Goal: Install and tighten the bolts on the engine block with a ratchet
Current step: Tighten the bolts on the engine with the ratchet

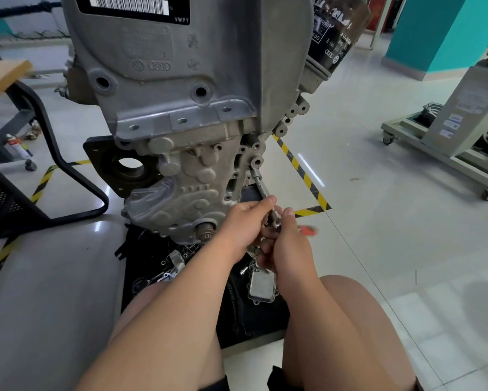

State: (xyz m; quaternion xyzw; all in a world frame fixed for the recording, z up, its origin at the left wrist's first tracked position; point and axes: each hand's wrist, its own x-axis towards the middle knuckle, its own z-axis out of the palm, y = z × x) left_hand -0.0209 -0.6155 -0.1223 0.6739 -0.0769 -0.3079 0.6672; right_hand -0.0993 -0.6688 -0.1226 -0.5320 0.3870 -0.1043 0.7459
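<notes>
Left grip pinches the extension shaft of the ratchet; right grip curls round its handle. Socket end meets the engine block at its lower right edge.

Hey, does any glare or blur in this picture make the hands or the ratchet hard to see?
Head view: the left hand, the right hand and the ratchet they grip look sharp; head view: a red shape beside them is motion-smeared; head view: white streaks glare off the floor, clear of the work; head view: wide-angle bending makes the engine block loom.
</notes>
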